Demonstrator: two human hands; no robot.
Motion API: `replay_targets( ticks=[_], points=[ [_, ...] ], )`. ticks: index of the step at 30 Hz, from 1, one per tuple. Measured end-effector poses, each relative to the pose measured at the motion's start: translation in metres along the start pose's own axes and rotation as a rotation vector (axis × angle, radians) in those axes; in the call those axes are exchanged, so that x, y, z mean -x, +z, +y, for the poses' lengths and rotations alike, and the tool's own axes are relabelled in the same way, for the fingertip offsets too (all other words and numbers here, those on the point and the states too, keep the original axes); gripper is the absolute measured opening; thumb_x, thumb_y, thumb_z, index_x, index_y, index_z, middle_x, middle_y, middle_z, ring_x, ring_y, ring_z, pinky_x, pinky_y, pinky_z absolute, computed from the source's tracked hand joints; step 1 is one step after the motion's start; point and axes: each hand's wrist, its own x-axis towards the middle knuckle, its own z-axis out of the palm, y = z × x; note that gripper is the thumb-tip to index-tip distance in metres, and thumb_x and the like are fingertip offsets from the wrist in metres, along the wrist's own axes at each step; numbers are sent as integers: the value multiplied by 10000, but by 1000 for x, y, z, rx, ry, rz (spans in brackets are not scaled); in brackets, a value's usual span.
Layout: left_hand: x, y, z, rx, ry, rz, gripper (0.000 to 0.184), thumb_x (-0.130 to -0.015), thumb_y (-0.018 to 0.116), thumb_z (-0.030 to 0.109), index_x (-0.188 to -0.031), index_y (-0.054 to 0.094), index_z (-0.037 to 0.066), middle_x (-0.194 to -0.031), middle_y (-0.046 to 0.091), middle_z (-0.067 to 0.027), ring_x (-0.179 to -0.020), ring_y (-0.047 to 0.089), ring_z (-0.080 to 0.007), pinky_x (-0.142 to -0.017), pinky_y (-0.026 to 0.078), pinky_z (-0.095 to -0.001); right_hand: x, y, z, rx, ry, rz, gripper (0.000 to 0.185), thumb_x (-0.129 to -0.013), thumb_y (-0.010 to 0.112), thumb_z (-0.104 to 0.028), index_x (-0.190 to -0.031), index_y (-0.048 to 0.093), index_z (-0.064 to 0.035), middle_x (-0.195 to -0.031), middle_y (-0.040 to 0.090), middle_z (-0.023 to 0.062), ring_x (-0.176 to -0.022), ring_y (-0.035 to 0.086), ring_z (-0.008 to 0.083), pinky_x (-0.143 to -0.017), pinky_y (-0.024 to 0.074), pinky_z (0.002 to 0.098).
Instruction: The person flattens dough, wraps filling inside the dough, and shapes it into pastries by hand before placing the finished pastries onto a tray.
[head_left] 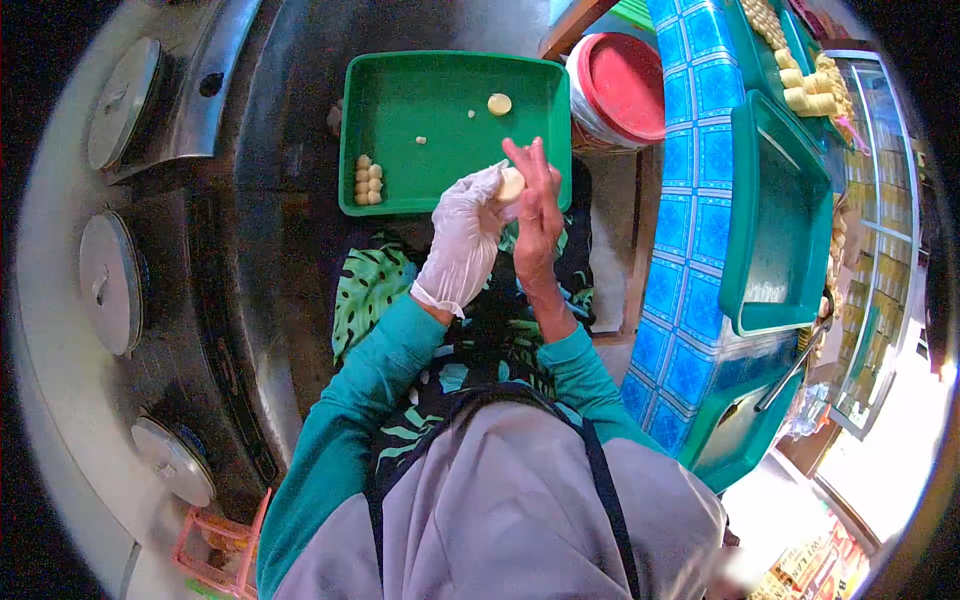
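Observation:
My left hand (466,228), in a white glove, is closed around a pale round piece of dough (511,185) above the near edge of a green tray (460,62). My bare right hand (538,215) is beside it with fingers stretched out and apart, close against the dough; whether it touches is hard to tell. Several small dough balls (368,183) sit in two short rows in the tray's near left corner. Farther back in the tray lie a yellowish round dough lump (499,104) and two small crumbs, one of them a whitish bit (421,140).
A bucket with a red lid (625,85) stands right of the tray. On the blue tiled counter (695,225) are another green tray (735,220) and yellowish rolled pieces (810,95). Large pots with metal lids (110,285) line the left side. A pink basket (215,550) is lower left.

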Motion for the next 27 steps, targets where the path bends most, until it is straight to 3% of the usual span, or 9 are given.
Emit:
replay_targets(
  ticks=[2,4,8,11,14,17,21,23,27],
  points=[
    [1,3,-5,-29,29,7,341,-994,525,185,-1269,540,-16,-1174,625,-140,-1037,635,-213,-915,535,-373,-1,2,1,-15,7,-16,605,-1048,313,-402,-1495,280,5,-1374,539,180,-1296,405,284,-1124,217,405],
    [6,14,-5,-3,105,45,352,-967,556,133,-1281,543,-25,-1162,631,-158,-1019,648,-223,-828,561,-379,-3,6,3,-158,75,40,638,-1052,259,-431,-1516,208,5,-1393,512,197,-1324,388,285,-1128,207,408],
    [8,15,2,-79,7,41,356,-970,561,152,-1276,557,-30,-1175,638,-121,-991,647,-187,-840,539,-317,-10,4,11,-21,92,54,682,-1046,220,-478,-1530,154,-3,-1407,493,201,-1339,382,279,-1132,198,413],
    [9,13,-1,-187,30,9,333,-954,581,134,-1241,585,-34,-1163,645,-124,-975,648,-180,-835,529,-300,-18,4,11,-47,93,79,740,-1025,202,-554,-1533,169,-17,-1399,504,197,-1317,414,266,-1113,228,402],
    [12,18,-7,-302,41,65,317,-939,592,111,-1217,604,-41,-1151,650,-124,-983,646,-172,-854,523,-295,-24,2,9,-143,310,199,843,-981,193,-660,-1535,174,-25,-1361,552,177,-1275,449,241,-1054,319,375],
    [9,16,-10,-415,168,-59,354,-928,610,118,-1235,589,-57,-1172,648,-135,-997,650,-172,-866,527,-298,-35,0,16,-348,414,326,911,-948,233,-710,-1521,202,-2,-1357,530,234,-1207,504,219,-958,381,337],
    [12,22,3,-400,21,7,417,-906,643,102,-1278,561,-68,-1165,657,-141,-981,649,-163,-864,522,-280,-39,-2,26,-434,416,404,917,-946,249,-711,-1516,208,7,-1364,523,235,-1204,514,229,-938,391,334],
    [11,21,-1,-530,122,43,443,-869,685,69,-1272,565,-71,-1119,676,-141,-967,652,-158,-864,520,-270,-37,-4,31,-410,418,413,888,-956,242,-701,-1493,290,5,-1386,521,191,-1217,548,222,-858,445,321],
    [18,28,-10,-425,230,57,409,-826,720,38,-1205,604,-65,-1058,690,-130,-957,655,-158,-866,521,-275,-36,-6,34,-332,442,463,874,-961,244,-694,-1473,332,8,-1288,599,192,-1152,587,210,-804,464,308]
  ],
)
